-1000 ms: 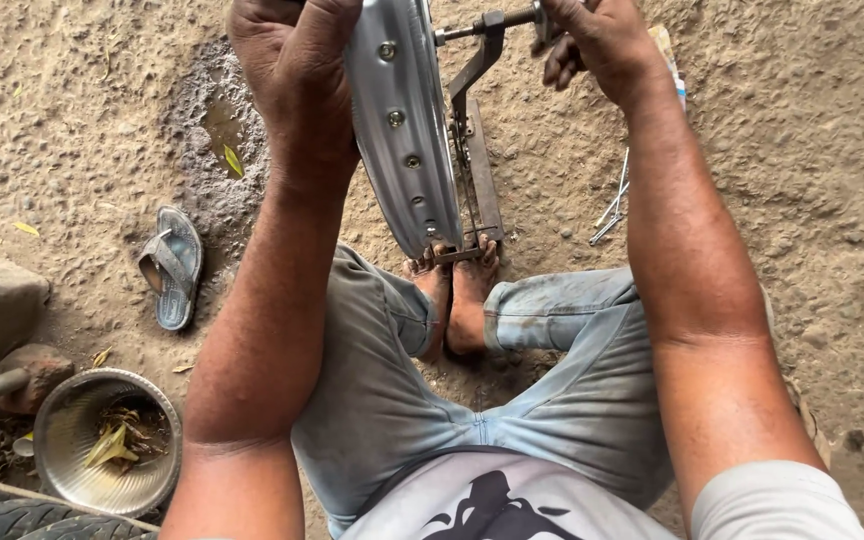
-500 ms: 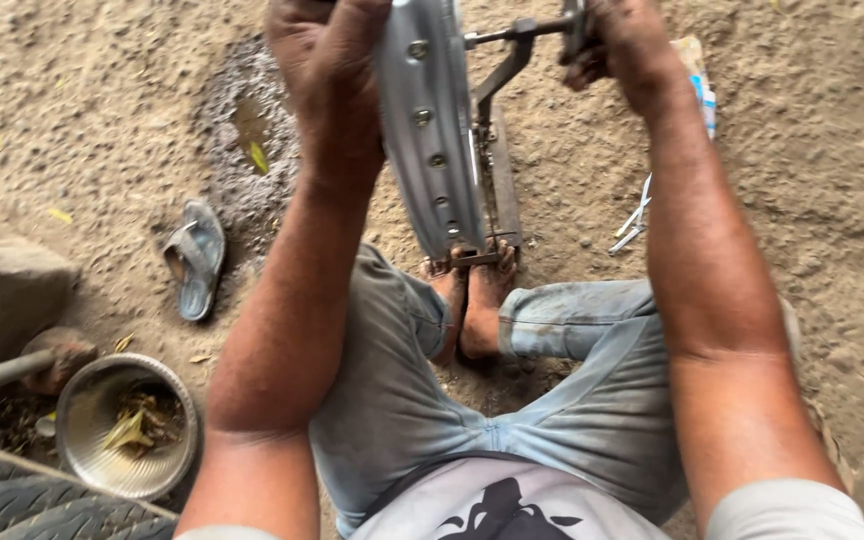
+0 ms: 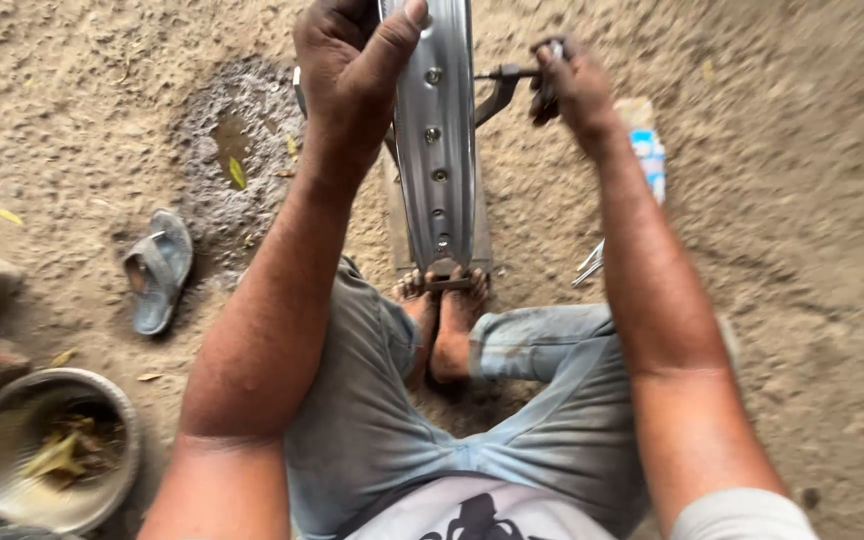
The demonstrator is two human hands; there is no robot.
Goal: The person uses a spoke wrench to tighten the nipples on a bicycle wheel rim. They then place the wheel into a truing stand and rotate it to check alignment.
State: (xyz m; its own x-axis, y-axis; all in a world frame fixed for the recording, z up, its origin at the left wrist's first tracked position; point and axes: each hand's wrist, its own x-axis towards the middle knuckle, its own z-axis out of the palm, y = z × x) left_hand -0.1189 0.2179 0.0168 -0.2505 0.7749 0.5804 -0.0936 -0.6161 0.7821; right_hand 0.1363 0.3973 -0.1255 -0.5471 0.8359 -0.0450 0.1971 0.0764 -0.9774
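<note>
A shiny metal wheel rim [image 3: 438, 140] with spoke holes stands upright on edge between my knees, its lower end braced by my bare feet [image 3: 442, 310]. My left hand [image 3: 352, 55] grips the rim's top, thumb over its edge. My right hand [image 3: 567, 85] is closed around a dark metal tool [image 3: 502, 80] that reaches sideways to the rim. A flat board [image 3: 397, 225] lies under the rim.
I sit on sandy ground in grey jeans. A grey sandal [image 3: 157, 268] lies at left beside a damp dark patch [image 3: 237, 150]. A metal bowl [image 3: 47, 450] with leaves sits at lower left, next to rocks. Loose spokes [image 3: 590, 262] and a white-blue packet [image 3: 647, 145] lie at right.
The view has shifted, so the rim and both hands now sit lower and more central. My right hand has moved down with the tool; the left keeps its grip on the rim.
</note>
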